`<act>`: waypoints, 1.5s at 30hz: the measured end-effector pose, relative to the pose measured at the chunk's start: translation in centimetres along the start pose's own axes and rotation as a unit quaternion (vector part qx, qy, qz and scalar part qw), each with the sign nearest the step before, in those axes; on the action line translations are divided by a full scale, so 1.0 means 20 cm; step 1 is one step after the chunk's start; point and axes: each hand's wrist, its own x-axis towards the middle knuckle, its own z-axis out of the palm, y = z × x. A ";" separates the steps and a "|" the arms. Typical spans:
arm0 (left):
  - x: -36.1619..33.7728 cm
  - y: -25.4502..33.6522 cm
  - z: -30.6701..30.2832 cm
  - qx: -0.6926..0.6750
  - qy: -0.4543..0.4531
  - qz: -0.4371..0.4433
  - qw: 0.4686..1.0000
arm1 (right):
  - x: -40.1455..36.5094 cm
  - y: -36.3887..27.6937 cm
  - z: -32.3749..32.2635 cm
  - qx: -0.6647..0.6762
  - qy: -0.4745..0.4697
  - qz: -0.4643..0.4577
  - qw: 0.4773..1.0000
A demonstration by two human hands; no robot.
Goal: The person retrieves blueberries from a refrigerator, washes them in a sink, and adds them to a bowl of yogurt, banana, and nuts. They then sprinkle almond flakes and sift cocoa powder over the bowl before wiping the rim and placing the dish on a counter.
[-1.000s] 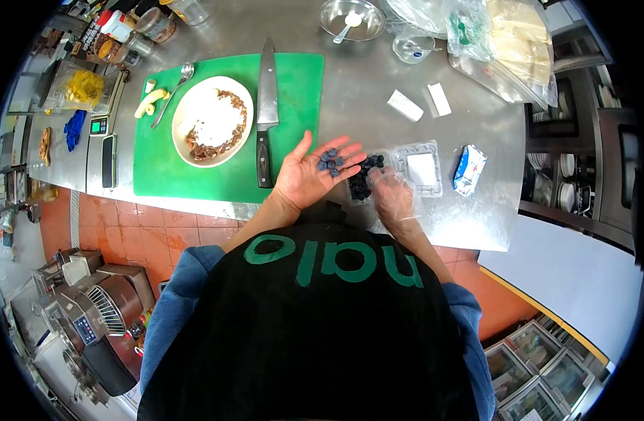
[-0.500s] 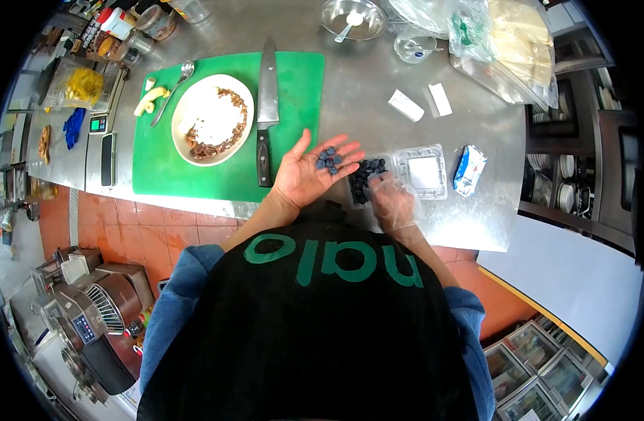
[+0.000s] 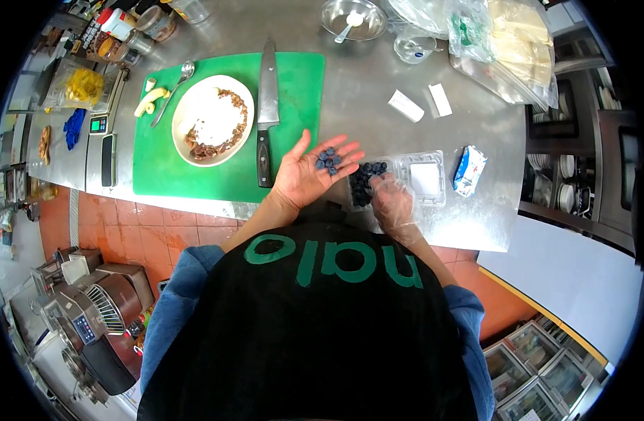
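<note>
My left hand (image 3: 301,179) is palm up with its fingers spread, holding several blueberries (image 3: 328,161) in the palm and on the fingers. A thin clear plastic glove covers my right hand (image 3: 393,201). Its fingers are curled down at the berries in a clear plastic clamshell box (image 3: 440,156), whose lid is folded back to the right. Dark blueberries (image 3: 360,188) fill the box's left half. What the right fingertips hold, if anything, is hidden. Left of my hands, a white bowl (image 3: 177,116) with white cream and brown granola stands on a green cutting board (image 3: 196,181).
A large knife (image 3: 267,105) lies on the board beside the bowl, blade pointing away. A spoon (image 3: 175,91) and banana pieces (image 3: 151,102) lie left of it. Right of the box is a blue-white packet (image 3: 470,170). A metal bowl (image 3: 367,27) and plastic bags (image 3: 504,42) stand at the back.
My right hand has shifted very slightly over the berries in the box. The left hand and its blueberries stay in place.
</note>
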 end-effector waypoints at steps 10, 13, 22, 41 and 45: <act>0.00 0.00 -0.02 0.023 0.019 0.004 1.000 | 0.00 0.19 0.05 0.425 -0.052 0.179 0.886; 0.00 -0.01 0.00 0.051 0.064 -0.006 0.997 | 0.04 0.17 -0.10 0.648 -0.031 0.299 0.699; 0.01 -0.07 -0.03 0.154 0.044 -0.113 0.981 | 0.17 0.02 -0.29 0.785 -0.058 0.268 0.556; 0.03 -0.07 -0.14 0.146 0.025 -0.122 0.981 | 0.18 -0.15 -0.40 0.405 0.132 0.108 0.899; 0.02 -0.05 -0.11 0.125 0.047 -0.060 0.989 | 0.10 0.03 -0.42 0.187 0.158 0.099 0.965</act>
